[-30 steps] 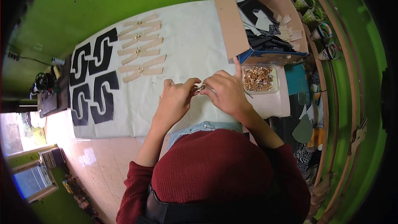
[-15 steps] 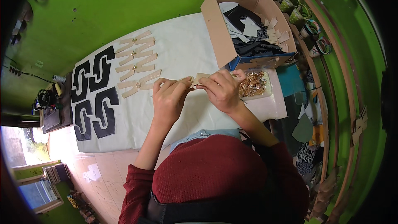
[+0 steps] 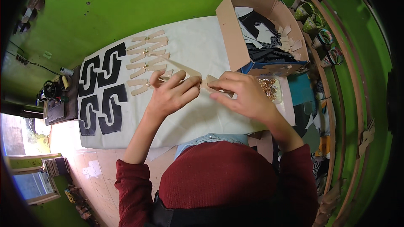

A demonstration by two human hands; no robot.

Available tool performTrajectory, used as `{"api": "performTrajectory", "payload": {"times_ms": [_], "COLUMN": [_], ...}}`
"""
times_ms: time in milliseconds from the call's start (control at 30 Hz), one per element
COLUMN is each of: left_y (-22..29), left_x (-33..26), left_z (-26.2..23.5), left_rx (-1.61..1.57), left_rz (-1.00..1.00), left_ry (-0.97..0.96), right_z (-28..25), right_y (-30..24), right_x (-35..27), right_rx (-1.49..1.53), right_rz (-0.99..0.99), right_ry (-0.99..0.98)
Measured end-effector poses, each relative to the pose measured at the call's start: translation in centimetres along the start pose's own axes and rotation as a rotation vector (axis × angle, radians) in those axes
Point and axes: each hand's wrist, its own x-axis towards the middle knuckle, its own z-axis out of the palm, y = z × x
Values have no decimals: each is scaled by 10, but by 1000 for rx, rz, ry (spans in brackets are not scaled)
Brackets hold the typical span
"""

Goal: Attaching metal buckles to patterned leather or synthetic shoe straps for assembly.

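White table cloth [image 3: 198, 46]: four black S-pieces [image 3: 103, 88], four tan straps [image 3: 147, 52], left hand [image 3: 170, 94] and right hand [image 3: 244, 94] each grasping a fifth strap [image 3: 206, 82].

Over the last second I have brought both hands up off the white cloth and closer to my face, so they show larger and nearer now. My left hand [image 3: 170, 94] has spread its fingers and moved left toward the row of tan strap pieces [image 3: 147, 65], now overlapping the nearest one. My right hand [image 3: 242, 94] has slid left off the tray of gold buckles [image 3: 269, 89], which is now uncovered at its right. The tan strip [image 3: 206, 83] pinched between my two grips now stretches out longer between them.
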Motion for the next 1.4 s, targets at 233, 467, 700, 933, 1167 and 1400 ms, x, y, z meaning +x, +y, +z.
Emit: {"api": "performTrajectory", "payload": {"times_ms": [233,467,700,933,1167,1400], "left_y": [-3,-11,-10,0,52,58], "left_x": [-3,-4,-3,3,-2,-13], "left_z": [2,6,12,13,16,29], "left_rx": [-34,56,52,108,-1497,-1496], "left_rz": [98,136,137,-153,-1219,-1243], "left_ry": [128,274,354,239,130,19], "right_z": [0,4,19,42,67,69], "right_y": [25,29,27,38,38,32], "right_x": [15,20,20,14,10,3], "right_rx": [220,997,1138,1128,817,529], "right_rz": [-126,317,340,288,187,240], "right_ry": [65,-317,-337,43,363,304]}}
